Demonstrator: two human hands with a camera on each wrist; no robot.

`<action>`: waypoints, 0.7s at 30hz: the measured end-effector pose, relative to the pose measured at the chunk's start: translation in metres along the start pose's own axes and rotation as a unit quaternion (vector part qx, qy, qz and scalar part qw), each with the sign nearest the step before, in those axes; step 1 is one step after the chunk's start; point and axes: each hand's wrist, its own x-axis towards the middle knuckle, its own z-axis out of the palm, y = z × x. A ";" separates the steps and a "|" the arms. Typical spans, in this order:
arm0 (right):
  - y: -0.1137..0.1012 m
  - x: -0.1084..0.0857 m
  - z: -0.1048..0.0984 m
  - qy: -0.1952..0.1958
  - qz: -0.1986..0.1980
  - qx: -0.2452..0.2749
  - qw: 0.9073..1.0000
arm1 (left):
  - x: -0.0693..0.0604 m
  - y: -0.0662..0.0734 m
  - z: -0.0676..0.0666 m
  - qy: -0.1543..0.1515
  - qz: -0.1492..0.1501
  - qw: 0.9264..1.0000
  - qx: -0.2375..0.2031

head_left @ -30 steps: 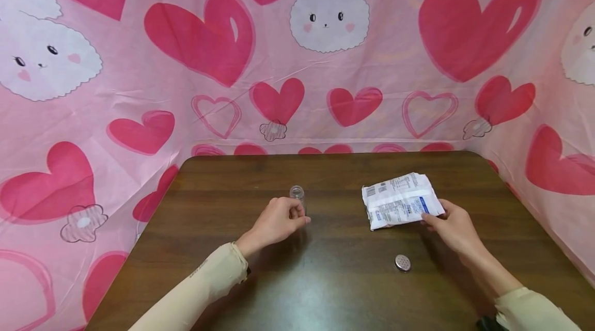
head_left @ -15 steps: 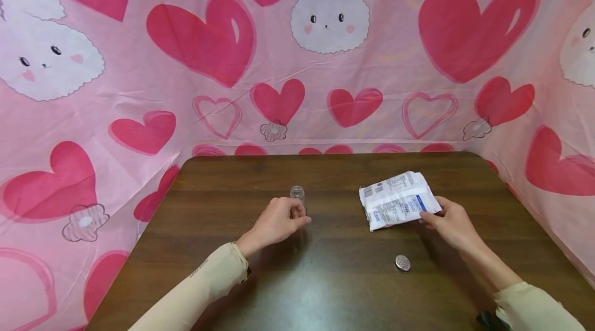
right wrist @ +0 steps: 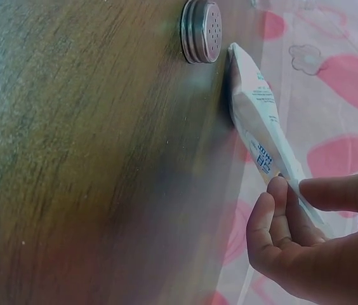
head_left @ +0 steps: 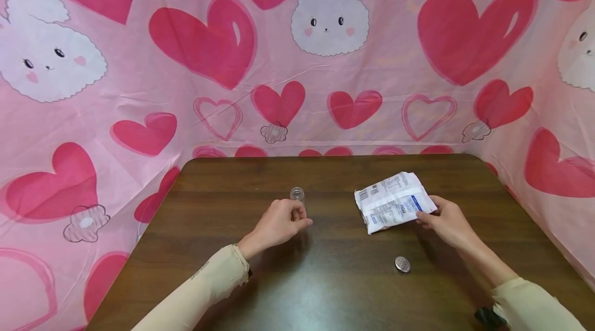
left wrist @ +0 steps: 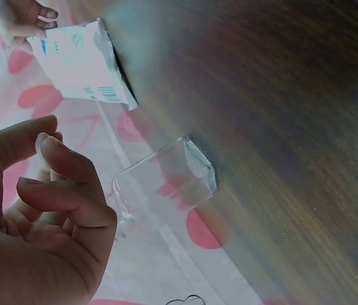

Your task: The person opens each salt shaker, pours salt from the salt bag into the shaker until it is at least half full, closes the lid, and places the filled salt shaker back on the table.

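Observation:
My right hand [head_left: 448, 222] pinches the right corner of a white printed packet [head_left: 392, 202], thumb on top; the right wrist view shows the packet [right wrist: 261, 121] from its edge, tilted. A clear glass jar [head_left: 297, 194] stands uncapped at mid-table. My left hand [head_left: 279, 222] is just in front of it, fingers loosely curled and holding nothing. In the left wrist view, the jar's [left wrist: 166, 178] neck end is partly behind my left hand [left wrist: 46, 210]; whether they touch I cannot tell. A round metal lid with holes [head_left: 402, 264] lies on the table, nearer than the packet.
The brown wooden table [head_left: 325, 289] has rounded far corners. A pink cloth [head_left: 390, 67] with hearts and rabbits hangs behind it and along both sides.
My right hand and the packet have shifted slightly to the left. My left hand, the jar and the lid have stayed almost still.

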 end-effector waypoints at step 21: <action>-0.002 0.009 0.000 -0.032 -0.022 0.002 0.999 | 0.002 0.003 0.006 0.000 0.008 1.000 0.004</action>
